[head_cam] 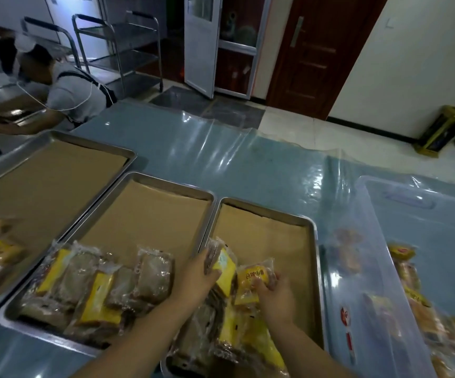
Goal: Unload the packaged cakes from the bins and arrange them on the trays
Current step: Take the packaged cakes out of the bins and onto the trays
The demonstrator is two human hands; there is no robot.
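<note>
Over at the upper left another person (65,91) in a white cap bends low in front of a steel trolley (122,50). At top centre a metal-framed glazed door (201,45) stands ajar beside a dark wooden door (322,50). A yellow crate (442,129) sits on the tiled floor (289,124) at the right edge. Clear plastic sheeting (221,154) covers the blue bench (262,184).

yellow-labelled packaged cakes (222,271) heaped on paper-lined trays (313,241).

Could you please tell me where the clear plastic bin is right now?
In the head view, the clear plastic bin sits at the far right of the table, directly beside the rightmost tray holding packaged cakes.
</note>
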